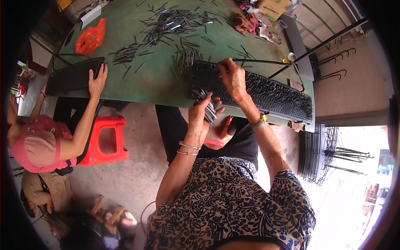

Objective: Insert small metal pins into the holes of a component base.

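Note:
My left hand (pixel 197 116) is closed round a bundle of thin dark metal strips (pixel 209 109), just off the table's near edge. In front of me lies a long black perforated rack (pixel 275 99), tilted along that edge, with many small dark pieces standing in its holes. Above the rack's left part, my right hand (pixel 233 81) has its fingers pinched together. Whatever sits between those fingertips is hidden. Close to the rack's left end is a small heap of the same strips (pixel 188 58).
On the green table (pixel 137 85) lie a large pile of strips (pixel 177 25), a red plastic bag (pixel 91 38) and cloths (pixel 250 25). At left, a co-worker's hand (pixel 97 81) touches another black rack (pixel 75 77). A red stool (pixel 106 141) and hanging wire racks (pixel 318 154) flank me.

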A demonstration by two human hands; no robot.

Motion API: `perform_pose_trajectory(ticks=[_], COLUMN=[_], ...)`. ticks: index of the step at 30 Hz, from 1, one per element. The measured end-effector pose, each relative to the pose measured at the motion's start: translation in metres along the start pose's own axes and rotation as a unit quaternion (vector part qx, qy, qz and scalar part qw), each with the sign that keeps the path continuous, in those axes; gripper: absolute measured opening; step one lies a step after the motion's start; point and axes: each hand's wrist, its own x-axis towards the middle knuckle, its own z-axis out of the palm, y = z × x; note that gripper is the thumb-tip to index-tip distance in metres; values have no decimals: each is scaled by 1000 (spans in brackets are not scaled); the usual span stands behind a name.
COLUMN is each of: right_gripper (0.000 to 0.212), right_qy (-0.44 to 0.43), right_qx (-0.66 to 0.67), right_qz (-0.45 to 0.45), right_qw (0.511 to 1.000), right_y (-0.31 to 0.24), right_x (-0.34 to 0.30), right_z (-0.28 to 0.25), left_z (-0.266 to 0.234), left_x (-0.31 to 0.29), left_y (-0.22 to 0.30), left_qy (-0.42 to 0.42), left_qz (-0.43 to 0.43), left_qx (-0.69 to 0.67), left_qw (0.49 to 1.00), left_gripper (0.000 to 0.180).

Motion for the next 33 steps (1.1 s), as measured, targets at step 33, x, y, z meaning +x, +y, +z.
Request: perform_pose_trajectory(ticks=[33], right_gripper=[16], right_qy=[-363], right_qx=[209], right_qz=[189], right_qw=[888], right_y=[-21], right_x=[-25], right_z=[-38], left_z=[4], left_x=[-5], left_y=[-5], left_qy=[-12], left_qz=[34], left_qx=[72], left_qw=[997], left_gripper=[18])
